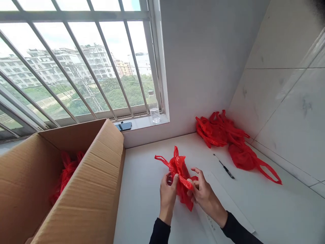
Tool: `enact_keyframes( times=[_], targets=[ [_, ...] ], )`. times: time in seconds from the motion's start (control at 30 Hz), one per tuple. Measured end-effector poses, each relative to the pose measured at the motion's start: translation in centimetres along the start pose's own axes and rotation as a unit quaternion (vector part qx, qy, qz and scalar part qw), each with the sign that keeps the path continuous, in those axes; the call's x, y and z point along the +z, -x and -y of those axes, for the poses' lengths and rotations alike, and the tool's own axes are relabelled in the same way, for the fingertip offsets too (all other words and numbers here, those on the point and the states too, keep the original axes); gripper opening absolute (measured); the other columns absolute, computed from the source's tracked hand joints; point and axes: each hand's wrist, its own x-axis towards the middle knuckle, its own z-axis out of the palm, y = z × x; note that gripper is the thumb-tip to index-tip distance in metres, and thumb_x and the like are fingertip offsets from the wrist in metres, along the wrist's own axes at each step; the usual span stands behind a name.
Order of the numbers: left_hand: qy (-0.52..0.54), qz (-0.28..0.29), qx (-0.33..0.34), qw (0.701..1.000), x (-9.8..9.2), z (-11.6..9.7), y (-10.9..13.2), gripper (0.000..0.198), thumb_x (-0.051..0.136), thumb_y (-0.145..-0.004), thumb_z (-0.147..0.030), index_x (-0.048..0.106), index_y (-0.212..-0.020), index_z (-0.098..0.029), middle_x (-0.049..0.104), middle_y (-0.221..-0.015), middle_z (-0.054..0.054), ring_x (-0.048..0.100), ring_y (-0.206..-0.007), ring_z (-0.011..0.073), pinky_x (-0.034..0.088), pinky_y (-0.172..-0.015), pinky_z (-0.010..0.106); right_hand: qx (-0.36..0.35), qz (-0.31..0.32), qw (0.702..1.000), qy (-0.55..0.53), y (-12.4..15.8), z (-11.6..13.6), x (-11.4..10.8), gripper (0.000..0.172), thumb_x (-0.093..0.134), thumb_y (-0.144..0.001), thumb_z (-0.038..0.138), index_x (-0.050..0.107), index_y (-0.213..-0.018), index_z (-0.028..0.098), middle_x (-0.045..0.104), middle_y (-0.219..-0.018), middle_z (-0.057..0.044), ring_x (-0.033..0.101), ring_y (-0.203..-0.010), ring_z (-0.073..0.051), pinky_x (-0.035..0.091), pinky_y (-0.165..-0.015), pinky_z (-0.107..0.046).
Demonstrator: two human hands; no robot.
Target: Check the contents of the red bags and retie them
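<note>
A crumpled red plastic bag [181, 166] is held between both hands over the white table, its handle loops sticking up and to the left. My left hand [168, 193] pinches the bag's gathered middle from the left side. On the right, my right hand [201, 193] grips a fold of the same bag between thumb and fingers, with the index finger raised. Part of the bag hangs down between the hands. Beneath it, white paper [228, 206] with some dark writing lies on the table.
An open cardboard box [101, 179] with red bags [67, 173] inside stands at the left. More red bags [218, 130] lie at the back right, near a black pen [224, 166]. A phone [124, 126] and a bottle [154, 110] are on the windowsill.
</note>
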Motion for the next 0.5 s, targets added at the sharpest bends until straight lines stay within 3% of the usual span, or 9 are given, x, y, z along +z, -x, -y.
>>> enact_keyframes(
  times=[0.1, 0.2, 0.33, 0.5],
  targets=[
    [0.026, 0.011, 0.023, 0.999, 0.0, -0.6, -0.3, 0.021, 0.068, -0.092, -0.035, 0.068, -0.098, -0.015, 0.071, -0.095, 0.004, 0.067, -0.085, 0.0188, 0.053, -0.083, 0.037, 0.005, 0.018, 0.998, 0.063, -1.5, -0.7, -0.1, 0.038, 0.057, -0.095, 0.049, 0.060, -0.120, 0.021, 0.056, -0.055, 0.007, 0.053, -0.050, -0.017, 0.044, -0.053, -0.029],
    [0.055, -0.001, 0.025, 0.998, -1.8, -1.0, 0.5, 0.022, 0.065, -0.090, -0.036, 0.069, -0.098, -0.016, 0.073, -0.091, 0.004, 0.065, -0.082, 0.0199, 0.052, -0.076, 0.032, -0.010, -0.004, 0.997, 0.073, -3.1, -0.9, -0.7, 0.028, 0.055, -0.095, 0.049, 0.065, -0.092, 0.022, 0.060, -0.061, 0.003, 0.057, -0.055, -0.017, 0.044, -0.054, -0.028],
    [0.087, -0.001, 0.001, 0.996, -5.8, -1.0, 2.4, 0.030, 0.069, -0.083, -0.045, 0.070, -0.098, -0.019, 0.073, -0.088, 0.003, 0.064, -0.077, 0.0212, 0.050, -0.068, 0.028, -0.023, -0.045, 0.997, 0.059, -5.8, -0.8, -2.4, 0.032, 0.049, -0.099, 0.053, 0.061, -0.098, 0.024, 0.066, -0.069, 0.001, 0.066, -0.063, -0.020, 0.051, -0.056, -0.030],
    [0.113, -0.010, -0.025, 0.993, -9.5, 0.4, 4.7, 0.029, 0.079, -0.069, -0.044, 0.069, -0.081, -0.020, 0.070, -0.078, 0.001, 0.062, -0.075, 0.0215, 0.051, -0.070, 0.029, -0.030, -0.104, 0.992, 0.063, -11.6, -1.2, -5.2, 0.031, 0.052, -0.101, 0.049, 0.060, -0.106, 0.019, 0.070, -0.079, -0.002, 0.072, -0.074, -0.021, 0.059, -0.066, -0.034]
  ],
)
